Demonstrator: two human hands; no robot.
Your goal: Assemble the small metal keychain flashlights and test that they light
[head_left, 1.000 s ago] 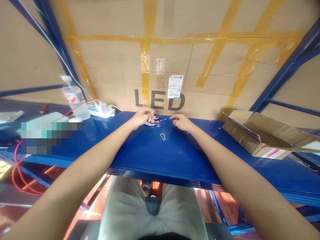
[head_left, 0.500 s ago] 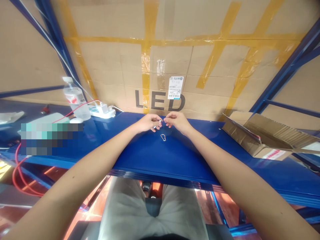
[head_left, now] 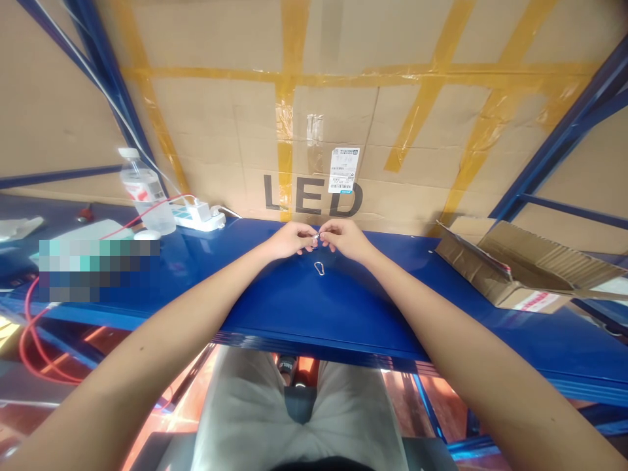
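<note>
Above the blue tabletop (head_left: 314,307), my left hand (head_left: 293,240) and my right hand (head_left: 345,240) meet with their fingertips nearly touching. A small shiny metal piece (head_left: 316,236) is pinched between them; its kind is too small to make out, and the fingers cover most of it. Both hands are closed around this piece, thumb against fingers. Just in front of them, a silver carabiner (head_left: 319,269) lies flat on the blue surface, touched by neither hand.
On the left stand a clear bottle (head_left: 147,196) and a white power strip (head_left: 203,219) with a red cable (head_left: 32,327). An open cardboard box (head_left: 510,275) sits at the right. A large taped carton (head_left: 235,144) marked LED rises behind the table.
My right hand has moved slightly left, its fingertips now closing on the small metal piece at the left fingertips. The carabiner stays where it lay.
</note>
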